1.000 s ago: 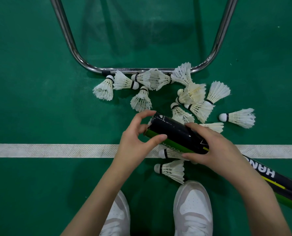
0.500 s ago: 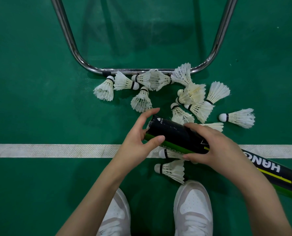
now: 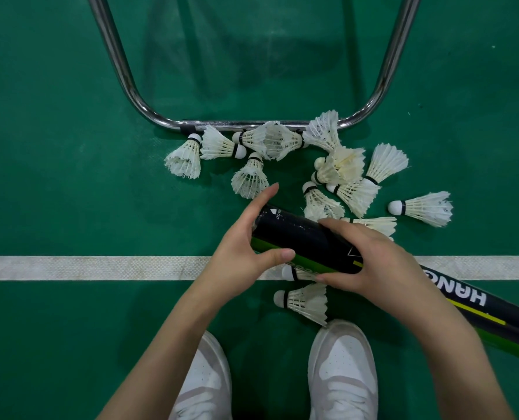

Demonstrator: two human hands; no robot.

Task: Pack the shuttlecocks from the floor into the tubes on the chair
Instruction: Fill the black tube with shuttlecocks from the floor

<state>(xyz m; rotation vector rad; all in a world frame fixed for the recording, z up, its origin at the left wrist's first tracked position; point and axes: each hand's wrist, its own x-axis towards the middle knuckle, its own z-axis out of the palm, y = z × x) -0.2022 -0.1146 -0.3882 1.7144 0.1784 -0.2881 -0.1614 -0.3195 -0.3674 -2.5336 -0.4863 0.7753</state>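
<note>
- Now both hands hold one black and green tube (image 3: 300, 234) above the floor (image 3: 55, 192), its far-left end pointing up-left and its body running down to the right edge.
- Right hand (image 3: 379, 265) wraps the tube's middle, fingers curled over the top and thumb under; this grip is clamped on the tube.
- Left hand (image 3: 243, 247) is at the tube's far-left end, with the forefinger stretched along the far side and the thumb lying against the near side; the grip closes on the tube end.
- Shuttlecocks (image 3: 322, 156) lie scattered on the floor just beyond the hands, many bunched against the near bar of a chrome frame (image 3: 122, 74).
- One shuttlecock (image 3: 422, 207) lies apart to the right of the bunch.
- Another one (image 3: 303, 301) lies near, under the right hand, just beyond the right shoe (image 3: 343, 368); a further one shows partly under the tube.
- White line (image 3: 85, 267) crosses the floor left to right beneath the hands.
- Left shoe (image 3: 206, 380) shows at the near edge.
</note>
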